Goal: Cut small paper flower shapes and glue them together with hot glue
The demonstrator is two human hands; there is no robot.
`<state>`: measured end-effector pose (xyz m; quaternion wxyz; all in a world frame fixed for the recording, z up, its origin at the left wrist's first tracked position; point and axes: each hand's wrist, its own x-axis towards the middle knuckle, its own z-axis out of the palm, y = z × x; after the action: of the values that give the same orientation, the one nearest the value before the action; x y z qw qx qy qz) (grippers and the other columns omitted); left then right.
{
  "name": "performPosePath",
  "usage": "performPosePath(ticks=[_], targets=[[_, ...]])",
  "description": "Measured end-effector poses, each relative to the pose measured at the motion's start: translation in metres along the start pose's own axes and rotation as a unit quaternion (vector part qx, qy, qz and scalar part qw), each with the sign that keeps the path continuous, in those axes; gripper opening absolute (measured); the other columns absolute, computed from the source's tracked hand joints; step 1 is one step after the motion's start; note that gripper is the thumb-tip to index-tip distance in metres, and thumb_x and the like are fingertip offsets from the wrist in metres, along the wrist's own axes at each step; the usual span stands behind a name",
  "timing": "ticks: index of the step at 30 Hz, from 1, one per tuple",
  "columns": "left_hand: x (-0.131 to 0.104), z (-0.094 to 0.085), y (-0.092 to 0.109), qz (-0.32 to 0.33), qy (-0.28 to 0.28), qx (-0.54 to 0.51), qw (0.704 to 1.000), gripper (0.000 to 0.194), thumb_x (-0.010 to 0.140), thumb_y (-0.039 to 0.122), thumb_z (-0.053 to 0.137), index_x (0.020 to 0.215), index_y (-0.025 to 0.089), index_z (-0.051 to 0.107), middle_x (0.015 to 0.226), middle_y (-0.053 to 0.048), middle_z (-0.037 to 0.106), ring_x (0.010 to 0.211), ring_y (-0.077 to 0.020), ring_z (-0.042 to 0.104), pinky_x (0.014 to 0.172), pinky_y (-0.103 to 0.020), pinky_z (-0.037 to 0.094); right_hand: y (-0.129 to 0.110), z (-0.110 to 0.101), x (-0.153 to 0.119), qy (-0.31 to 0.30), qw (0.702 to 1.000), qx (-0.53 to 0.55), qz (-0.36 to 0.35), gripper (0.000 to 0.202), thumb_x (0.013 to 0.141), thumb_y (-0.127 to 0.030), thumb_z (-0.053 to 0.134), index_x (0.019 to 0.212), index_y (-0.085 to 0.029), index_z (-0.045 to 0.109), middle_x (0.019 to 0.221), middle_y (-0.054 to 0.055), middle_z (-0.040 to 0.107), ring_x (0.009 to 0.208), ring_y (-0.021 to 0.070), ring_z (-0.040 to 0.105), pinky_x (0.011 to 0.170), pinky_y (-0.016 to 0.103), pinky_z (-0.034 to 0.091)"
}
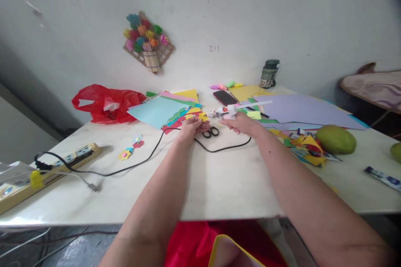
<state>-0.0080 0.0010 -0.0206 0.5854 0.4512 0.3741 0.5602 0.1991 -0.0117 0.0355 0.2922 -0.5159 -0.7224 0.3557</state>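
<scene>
My right hand (240,123) is wrapped round a white hot glue gun (230,110), a long glue stick jutting from its back end. The gun's nozzle points left toward a small yellow paper cutout (202,116). My left hand (191,127) pinches that cutout between thumb and fingers. Black-handled scissors (211,132) lie between my hands, their blades hidden. From the glue gun a black cord (216,150) runs left under my left wrist to a power strip (75,156). Small paper flowers (125,154) in yellow, red and blue rest at the left.
Coloured paper sheets (153,110) and a red plastic bag (106,104) are at the back left. A phone (224,97), a tumbler (269,74) and purple paper (297,108) are at the back right. Paper scraps (305,148) lie beside a green mango (336,139).
</scene>
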Motion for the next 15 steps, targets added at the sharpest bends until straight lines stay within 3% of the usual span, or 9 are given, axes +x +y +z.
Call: performPosePath(ticks=[15], targets=[[-0.001, 0.001, 0.001, 0.007, 0.010, -0.014, 1.000, 0.010, 0.078, 0.017, 0.062, 0.081, 0.010, 0.057, 0.088, -0.013, 0.070, 0.071, -0.0177, 0.069, 0.067, -0.029, 0.055, 0.010, 0.001, 0.007, -0.012, 1.000, 0.007, -0.016, 0.031, 0.074, -0.044, 0.066, 0.068, -0.017, 0.052, 0.049, -0.003, 0.047, 0.037, 0.0060, 0.039, 0.035, 0.020, 0.031]])
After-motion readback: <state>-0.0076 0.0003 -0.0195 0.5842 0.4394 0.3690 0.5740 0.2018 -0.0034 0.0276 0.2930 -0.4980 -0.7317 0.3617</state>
